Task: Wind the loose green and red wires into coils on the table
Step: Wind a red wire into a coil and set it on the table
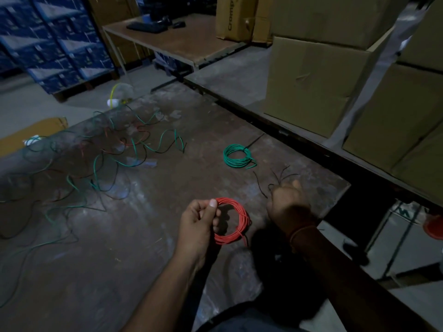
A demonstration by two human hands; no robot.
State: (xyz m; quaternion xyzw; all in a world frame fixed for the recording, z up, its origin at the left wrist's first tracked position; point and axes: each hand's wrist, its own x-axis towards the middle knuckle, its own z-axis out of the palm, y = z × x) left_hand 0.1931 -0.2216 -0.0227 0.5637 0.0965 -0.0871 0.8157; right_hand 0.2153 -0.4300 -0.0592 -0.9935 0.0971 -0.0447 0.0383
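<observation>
My left hand (200, 221) pinches the left side of a wound red wire coil (236, 221), held just above the brown table (155, 236). To the coil's right, my right hand (287, 202) is closed around thin black wire pieces (278, 180) that stick out above the fingers. A finished green wire coil (237, 156) lies flat on the table farther back. A tangle of loose green, red and black wires (96, 161) sprawls over the table's left half.
Stacked cardboard boxes (318, 75) stand on a shelf at the right. Behind is a second table (191, 41) with dark objects. Blue cartons (55, 39) are stacked at the far left. A clear bulb with yellow wire (121, 94) lies at the table's far edge.
</observation>
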